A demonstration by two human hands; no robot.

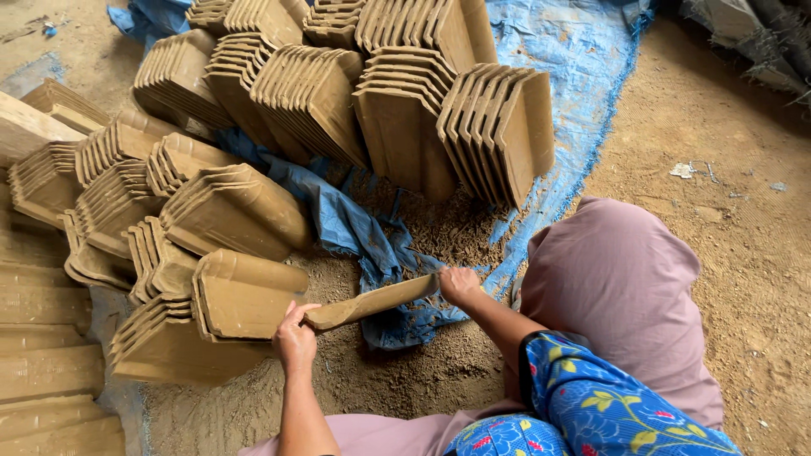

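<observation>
1. Tile (372, 302), an unfired clay roof tile of tan colour, is held nearly level between both hands, seen edge-on, above the dirt floor (718, 219) and a crumpled blue tarp (372, 245).
2. Left hand (296, 336) is closed round the tile's near left end, thumb on top, just beside a stack (211, 325) of like tiles standing on edge.
3. Right hand (458, 283) grips the tile's far right end, fingers curled over the edge; whether it holds anything else I cannot tell.
4. Clay crumbs (448, 228) lie scattered on the tarp below and beyond the tile.
5. More stacks stand around: a row at the left (110, 194), and a leaning group further back (405, 93) on the tarp.
6. Person's knee in pink cloth (617, 279) sits right of the tile; a blue flowered sleeve (591, 397) covers the right upper arm.
7. Flat tiles (42, 363) lie piled at the far left edge.
</observation>
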